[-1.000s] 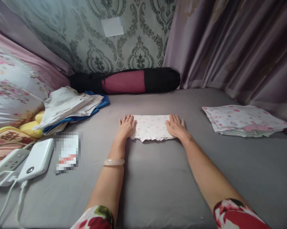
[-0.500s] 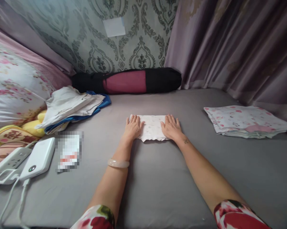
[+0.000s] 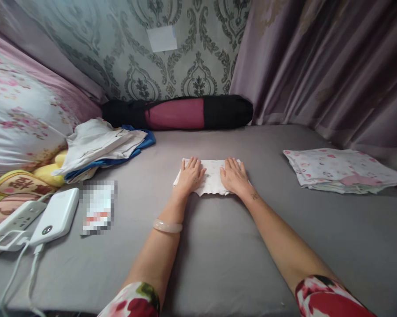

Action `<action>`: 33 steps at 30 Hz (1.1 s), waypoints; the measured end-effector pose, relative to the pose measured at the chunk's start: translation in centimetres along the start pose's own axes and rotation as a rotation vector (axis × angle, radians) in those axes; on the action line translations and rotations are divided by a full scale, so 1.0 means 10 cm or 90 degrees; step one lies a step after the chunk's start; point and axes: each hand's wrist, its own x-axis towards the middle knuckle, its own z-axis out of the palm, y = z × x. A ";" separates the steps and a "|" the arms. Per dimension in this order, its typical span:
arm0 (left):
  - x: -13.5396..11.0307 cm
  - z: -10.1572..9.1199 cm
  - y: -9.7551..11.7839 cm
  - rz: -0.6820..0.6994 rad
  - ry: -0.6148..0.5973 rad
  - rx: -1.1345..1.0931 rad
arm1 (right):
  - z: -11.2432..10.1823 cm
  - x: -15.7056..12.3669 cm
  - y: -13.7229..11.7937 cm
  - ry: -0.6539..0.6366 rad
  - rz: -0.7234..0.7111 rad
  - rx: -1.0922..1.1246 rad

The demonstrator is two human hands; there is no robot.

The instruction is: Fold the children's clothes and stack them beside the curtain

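Observation:
A small white folded cloth (image 3: 212,176) with a faint print and a scalloped near edge lies flat on the grey bed sheet (image 3: 218,246). My left hand (image 3: 191,175) lies flat on its left part, fingers stretched out. My right hand (image 3: 233,175) lies flat on its right part, fingers also stretched out. Only a narrow strip of cloth shows between the two hands. A pale bangle (image 3: 167,226) sits on my left wrist.
A stack of folded floral cloths (image 3: 340,169) lies at the right by the curtain. A loose pile of white and blue clothes (image 3: 102,145) lies at the left. A black and red roll bag (image 3: 178,112) lies along the wall. A power bank (image 3: 55,216), power strip (image 3: 10,224) and pillow (image 3: 20,114) are at the left.
Both hands have slid inward over the cloth toward each other, from its outer ends to near its middle. The cloth now shows less width between them.

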 end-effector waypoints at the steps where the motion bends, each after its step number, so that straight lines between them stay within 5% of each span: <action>1: 0.01 0.01 0.02 0.016 -0.007 -0.008 | 0.00 0.00 -0.05 0.003 -0.012 0.008; 8: 0.03 0.12 0.00 0.047 -0.023 -0.081 | 0.12 -0.01 -0.20 -0.023 -0.051 0.024; 13: 0.09 0.19 -0.09 0.031 0.061 -0.260 | 0.15 0.00 -0.19 -0.025 -0.048 0.016; 21: 0.23 0.12 -0.18 -0.227 0.334 -0.834 | 0.07 -0.01 -0.23 -0.056 -0.040 0.006; 29: 0.21 -0.12 -0.40 -0.502 0.412 -1.341 | 0.04 0.07 -0.64 -0.057 -0.053 0.050; 33: 0.16 -0.21 -0.52 -0.540 0.436 -1.461 | 0.13 0.09 -0.74 -0.059 -0.056 0.046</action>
